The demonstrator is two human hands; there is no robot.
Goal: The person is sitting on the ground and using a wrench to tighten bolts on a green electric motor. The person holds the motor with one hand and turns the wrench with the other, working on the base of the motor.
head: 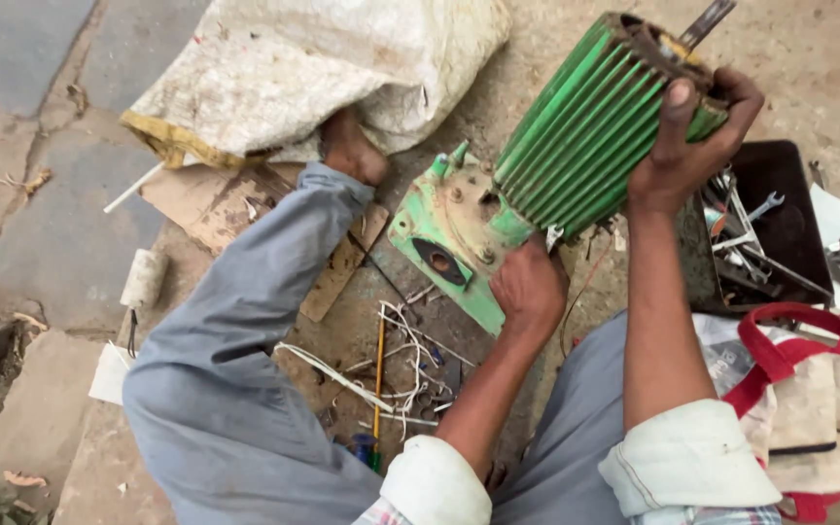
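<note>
Dirt ground point(537, 58) is lying beneath; green finned motor housing point(576, 136) is tilting above it, right hand point(682, 146) wrapping its upper end, left hand point(529, 289) clasping its base plate.

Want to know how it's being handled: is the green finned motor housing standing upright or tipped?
Tipped. The green motor housing slants, shaft end up-right under the right hand, flat base plate low by the left hand.

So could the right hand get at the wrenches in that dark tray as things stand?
Probably not right away: the right hand is wrapped around the green motor housing, helping hold it up. The tray with wrenches lies open just beside it, nothing covering them.
</note>
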